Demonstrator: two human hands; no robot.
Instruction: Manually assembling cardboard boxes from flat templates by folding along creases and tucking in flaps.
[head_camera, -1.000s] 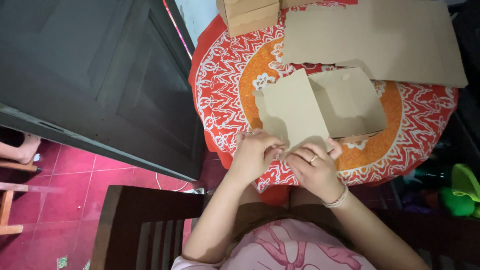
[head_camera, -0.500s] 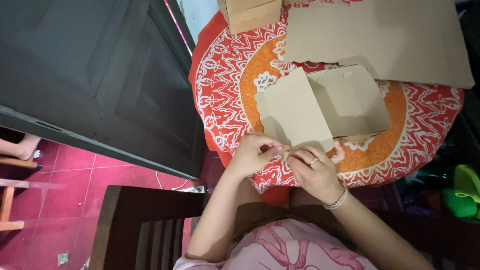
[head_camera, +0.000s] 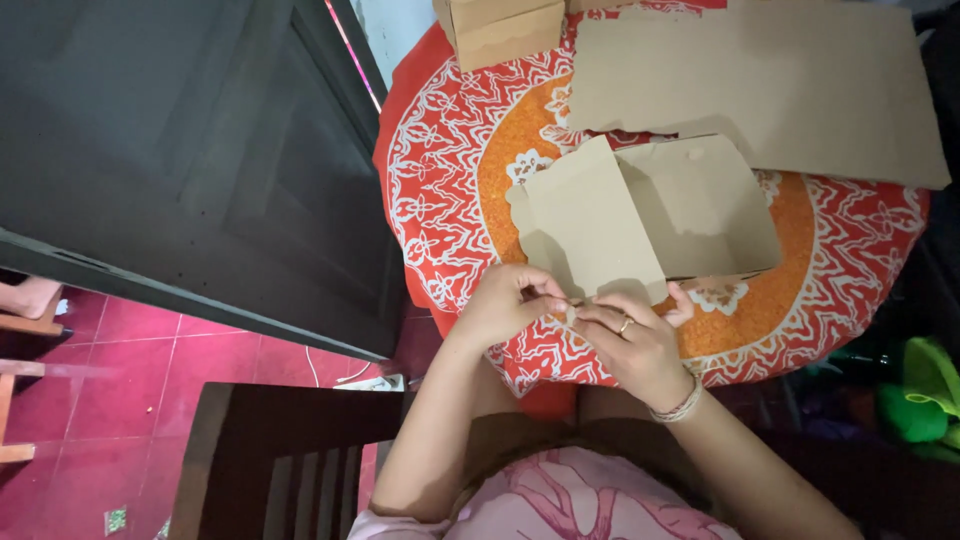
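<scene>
— Round desk (head_camera: 440, 210) with red-orange patterned cloth, frame centre?
— Yes. I see my left hand (head_camera: 510, 305) and right hand (head_camera: 635, 340) both pinching the near flap of the open cardboard box (head_camera: 700, 205), lower centre.

Both arms are bare from shoulder to wrist. The right hand (head_camera: 635, 345) wears 1 thin ring on a finger and a pale beaded bracelet (head_camera: 680, 406) at the wrist. Below the bracelet shows a pink top (head_camera: 570, 500) with darker pink branching lines.
</scene>
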